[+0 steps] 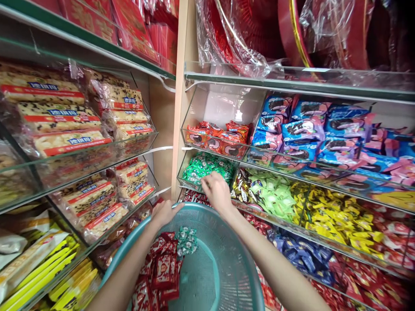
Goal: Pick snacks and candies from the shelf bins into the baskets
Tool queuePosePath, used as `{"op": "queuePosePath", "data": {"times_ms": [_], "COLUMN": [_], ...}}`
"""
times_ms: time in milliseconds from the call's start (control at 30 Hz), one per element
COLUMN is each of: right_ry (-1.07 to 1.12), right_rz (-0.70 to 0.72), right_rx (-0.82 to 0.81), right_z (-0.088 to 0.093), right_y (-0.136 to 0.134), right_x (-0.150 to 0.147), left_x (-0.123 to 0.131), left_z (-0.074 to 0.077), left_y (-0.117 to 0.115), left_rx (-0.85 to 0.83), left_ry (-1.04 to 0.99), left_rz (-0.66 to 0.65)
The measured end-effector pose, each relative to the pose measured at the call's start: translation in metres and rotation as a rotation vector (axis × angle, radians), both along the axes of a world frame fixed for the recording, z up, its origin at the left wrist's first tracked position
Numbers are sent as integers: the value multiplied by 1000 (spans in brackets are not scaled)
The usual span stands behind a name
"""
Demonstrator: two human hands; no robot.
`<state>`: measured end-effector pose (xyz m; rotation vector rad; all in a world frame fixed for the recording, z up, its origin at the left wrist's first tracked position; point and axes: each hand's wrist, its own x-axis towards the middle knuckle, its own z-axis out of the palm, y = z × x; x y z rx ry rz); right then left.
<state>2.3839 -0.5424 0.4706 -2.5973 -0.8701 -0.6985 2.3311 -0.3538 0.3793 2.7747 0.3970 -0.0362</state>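
My left hand (164, 213) is closed over the far rim of a teal plastic basket (223, 255). Inside the basket, red candy packets (165, 268) lie on the left, with a small heap of green-wrapped candies (187, 241) beside them. My right hand (216, 190) is above the basket's far edge, at the front of a glass bin of green-wrapped candies (207, 167). Its fingers are curled and pressed together; whatever they hold is hidden.
Wrapped puffed-rice bars (71, 116) fill the left shelves. On the right, glass-fronted shelves hold red packets (220, 137), blue cookie packs (301, 129), light green candies (275, 194) and yellow candies (340, 216). A wooden post (181, 86) stands between the shelves.
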Motion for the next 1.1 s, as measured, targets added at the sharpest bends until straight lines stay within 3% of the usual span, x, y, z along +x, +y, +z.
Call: {"op": "queuePosePath", "data": {"times_ms": [133,367,567,733,867,967,1100], "right_ry": [287,784,900,875,763,652,453], "right_rz": [98,23,-54,-86,-117,-41,78], "right_rx": [44,68,163,170,131,120,177], "right_z": [-43,-129,-162,-171,-165,-147,-102], "right_y": [6,18,26,25,21,18,9], "right_x": [-31,-41,-46,-50,-55,-55,-48], "left_x": [1,1,3,5,7,9,10], "left_z": [-1,-4,-9,-11,-14,-15,-13], "left_y": [-2,-6,-7,-9,-11,-10,-7], "left_rx": [14,23,43,38,32,27,15], "left_ry": [-9,-3,3,23,32,20,2], "left_rz": [-26,-47,-55,-67,-66,-58,-69]}}
